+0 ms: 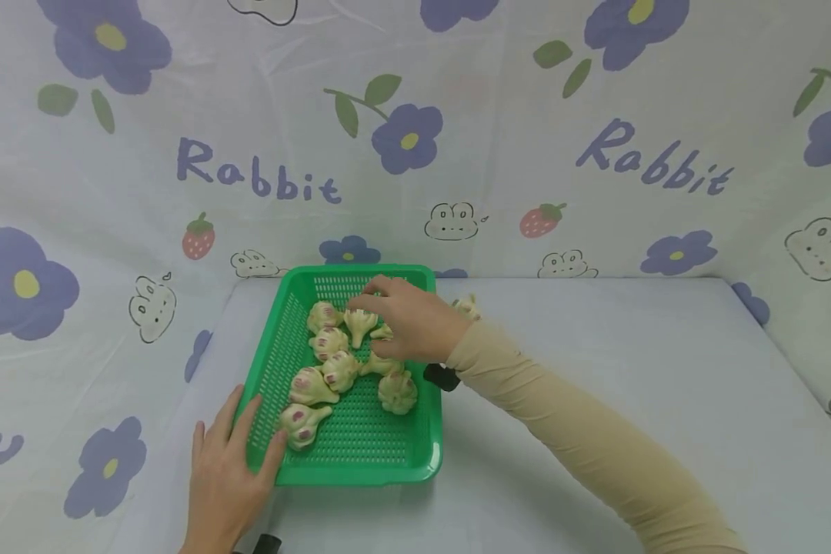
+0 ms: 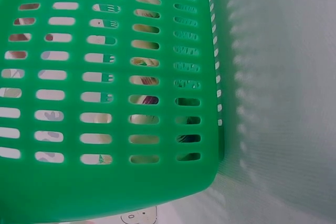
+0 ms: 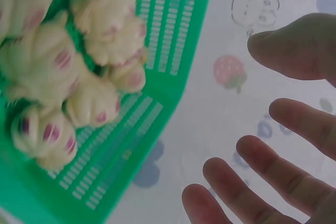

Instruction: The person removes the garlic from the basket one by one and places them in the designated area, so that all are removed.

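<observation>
A green plastic basket (image 1: 425, 431) with slotted walls holds several garlic bulbs (image 1: 310, 385), cream with purple patches. At its near left corner my left hand (image 1: 228, 469) touches the rim, fingers spread and fairly straight; the left wrist view shows only the basket's outer wall (image 2: 115, 182). Over the basket's far right part is my right hand (image 1: 415, 319), its fingertips near a garlic bulb (image 1: 358, 327) and covering part of the others. In the right wrist view the fingers (image 3: 262, 161) and thumb stand apart with nothing between them, beside the basket and its bulbs (image 3: 47, 135).
One garlic bulb (image 1: 467, 306) lies on the white tabletop (image 1: 595, 369) beyond the basket's right side, partly behind the right arm. A printed cloth (image 1: 485, 100) with flowers and rabbits hangs behind and at the sides. A black piece (image 1: 442, 377) sits under the right wrist.
</observation>
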Tool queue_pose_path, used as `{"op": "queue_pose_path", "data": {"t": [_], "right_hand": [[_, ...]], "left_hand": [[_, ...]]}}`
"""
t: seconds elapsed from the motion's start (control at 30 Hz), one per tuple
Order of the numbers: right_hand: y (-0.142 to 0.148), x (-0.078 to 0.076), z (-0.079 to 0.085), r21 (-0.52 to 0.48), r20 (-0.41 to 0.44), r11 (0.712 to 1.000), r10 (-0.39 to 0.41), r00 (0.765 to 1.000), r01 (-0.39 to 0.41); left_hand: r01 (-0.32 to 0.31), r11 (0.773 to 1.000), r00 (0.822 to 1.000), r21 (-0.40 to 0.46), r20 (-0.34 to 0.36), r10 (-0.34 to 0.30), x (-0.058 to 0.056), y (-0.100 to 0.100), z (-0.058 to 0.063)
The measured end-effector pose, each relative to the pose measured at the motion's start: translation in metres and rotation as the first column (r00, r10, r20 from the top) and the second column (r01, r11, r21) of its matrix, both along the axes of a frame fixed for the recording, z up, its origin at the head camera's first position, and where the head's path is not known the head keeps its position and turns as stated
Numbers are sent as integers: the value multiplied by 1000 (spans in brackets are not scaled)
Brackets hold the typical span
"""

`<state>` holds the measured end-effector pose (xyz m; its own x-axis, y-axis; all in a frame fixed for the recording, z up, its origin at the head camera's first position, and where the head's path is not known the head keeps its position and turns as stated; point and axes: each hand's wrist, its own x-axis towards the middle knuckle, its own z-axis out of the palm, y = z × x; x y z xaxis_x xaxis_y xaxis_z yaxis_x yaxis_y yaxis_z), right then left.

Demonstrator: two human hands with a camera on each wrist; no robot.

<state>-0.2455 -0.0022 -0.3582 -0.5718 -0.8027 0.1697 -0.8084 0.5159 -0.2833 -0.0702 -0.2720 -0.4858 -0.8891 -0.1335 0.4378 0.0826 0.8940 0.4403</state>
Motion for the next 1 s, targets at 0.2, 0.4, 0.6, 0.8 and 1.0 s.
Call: {"op": "queue_pose_path", "data": {"t": [0.2,0.4,0.6,0.8,1.0], "right_hand": [[-19,15,-3,9,-20,996,88,996,-88],[-39,28,-10,67,-46,985,159,986,-156],[-61,39,-17,163,-130,967,217,967,-195],[-73,46,-27,230,-103,947,252,962,-223],[-81,48,-37,255,-90,931,292,952,-261]], "left_hand": [[4,1000,1000,-11,-10,-5,-1,1,-4],[1,1000,1000,-8,-26,-1,3,3,-5],[-7,1000,999,1,-32,7,7,2,-10],[-17,1000,999,8,-31,18,7,4,-11],[-26,1000,999,6,-22,26,7,7,-9]]}}
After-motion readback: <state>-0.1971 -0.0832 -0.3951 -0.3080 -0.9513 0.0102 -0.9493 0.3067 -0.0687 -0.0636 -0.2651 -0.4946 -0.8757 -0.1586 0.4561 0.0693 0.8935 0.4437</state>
